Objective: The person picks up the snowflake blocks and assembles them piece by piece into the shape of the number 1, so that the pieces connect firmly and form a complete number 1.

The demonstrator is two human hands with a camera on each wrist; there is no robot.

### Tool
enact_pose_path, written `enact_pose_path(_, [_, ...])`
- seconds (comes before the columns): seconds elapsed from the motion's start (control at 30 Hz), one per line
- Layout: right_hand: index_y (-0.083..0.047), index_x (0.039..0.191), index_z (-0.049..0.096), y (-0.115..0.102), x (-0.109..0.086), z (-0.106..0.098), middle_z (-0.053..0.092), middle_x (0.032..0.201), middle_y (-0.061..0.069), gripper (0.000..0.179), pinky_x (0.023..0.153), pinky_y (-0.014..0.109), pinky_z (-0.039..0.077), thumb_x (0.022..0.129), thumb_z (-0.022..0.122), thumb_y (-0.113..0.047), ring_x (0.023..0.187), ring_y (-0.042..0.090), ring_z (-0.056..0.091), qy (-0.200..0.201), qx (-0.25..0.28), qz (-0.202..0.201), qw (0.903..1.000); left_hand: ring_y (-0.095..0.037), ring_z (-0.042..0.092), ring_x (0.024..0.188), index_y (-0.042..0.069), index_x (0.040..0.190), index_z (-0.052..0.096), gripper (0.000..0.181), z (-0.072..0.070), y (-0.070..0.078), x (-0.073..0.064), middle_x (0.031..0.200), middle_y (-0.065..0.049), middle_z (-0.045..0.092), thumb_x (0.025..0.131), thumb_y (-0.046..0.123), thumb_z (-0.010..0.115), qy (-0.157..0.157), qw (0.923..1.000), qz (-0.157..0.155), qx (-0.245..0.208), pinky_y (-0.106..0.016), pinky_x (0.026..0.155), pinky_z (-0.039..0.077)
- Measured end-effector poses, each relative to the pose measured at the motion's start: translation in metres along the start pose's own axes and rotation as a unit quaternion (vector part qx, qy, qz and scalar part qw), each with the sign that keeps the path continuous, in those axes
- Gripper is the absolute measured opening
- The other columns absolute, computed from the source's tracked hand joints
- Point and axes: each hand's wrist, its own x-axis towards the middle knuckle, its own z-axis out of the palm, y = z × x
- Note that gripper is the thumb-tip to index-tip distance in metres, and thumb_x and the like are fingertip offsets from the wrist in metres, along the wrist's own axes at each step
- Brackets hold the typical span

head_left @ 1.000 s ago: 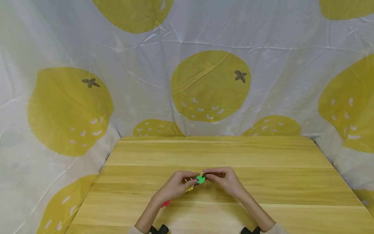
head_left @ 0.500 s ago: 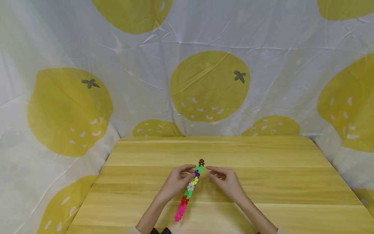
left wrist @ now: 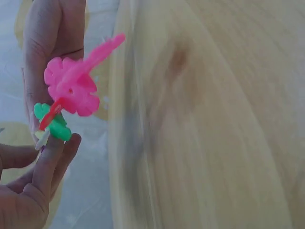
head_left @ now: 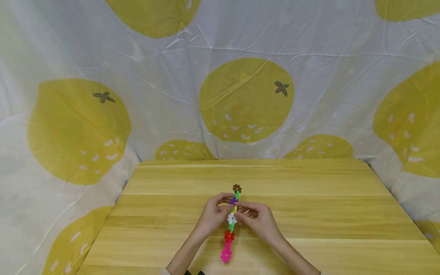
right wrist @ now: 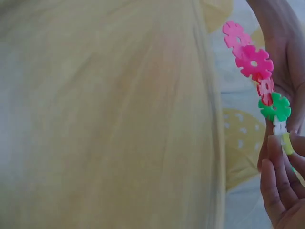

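A chain of plastic snowflake discs (head_left: 229, 236) runs upright in the head view, linked edge to edge and tilted slightly. From its far end come brown, green, purple, yellow, white, green and red discs, then pink ones nearest me. With thumb and fingers my left hand (head_left: 214, 214) holds it around the purple disc. My right hand (head_left: 262, 222) pinches it from the other side by the yellow disc (right wrist: 287, 143), just above the white disc (head_left: 232, 218). Both hands' fingertips partly cover the middle discs. In the left wrist view the pink discs (left wrist: 71, 88) stick out freely.
The chain is held over a wooden table (head_left: 326, 198). Behind it and at both sides hangs a pale cloth (head_left: 165, 84) printed with large yellow lemons.
My right hand first let go of the brown end, then moved down onto the chain's middle. The chain swung from slanting behind my left hand to nearly straight up and down in view.
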Motion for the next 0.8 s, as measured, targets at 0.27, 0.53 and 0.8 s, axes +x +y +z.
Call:
enact_pose_path(0.27, [-0.005,0.127,0.072,0.004,0.002,-0.014,0.07,0.107,0.02,0.032,0.072,0.035,0.064,0.097,0.074,-0.016,0.077,0.024,0.075,-0.023,0.014,0.006,0.9996,-0.037,0.063,0.129,0.002,0.155,0.042,0.062,-0.005,-0.001,-0.001,0.146,-0.022,0.054,0.099,0.003,0.068,-0.104,0.9938,-0.003,-0.039,-0.025,0.095,0.059])
enact_pose_path(0.53, [-0.003,0.124,0.073,0.007,0.003,-0.025,0.071,0.108,0.021,0.028,0.068,0.027,0.061,0.098,0.072,-0.015,0.076,0.015,0.074,-0.024,0.02,0.01,0.9995,-0.036,0.063,0.124,-0.003,0.154,0.043,0.07,-0.005,-0.004,0.002,0.141,-0.021,0.06,0.092,0.002,0.076,-0.107,0.9942,0.009,-0.002,-0.02,0.084,0.059])
enact_pose_path(0.8, [0.0,0.126,0.071,0.012,0.003,-0.027,0.069,0.108,0.022,0.03,0.07,0.033,0.064,0.099,0.071,-0.011,0.074,0.016,0.075,-0.023,0.032,0.023,0.9989,-0.037,0.065,0.117,-0.001,0.15,0.051,0.068,0.003,-0.007,0.009,0.128,-0.017,0.066,0.089,0.006,0.081,-0.086,0.9927,0.041,0.074,-0.019,0.077,0.058])
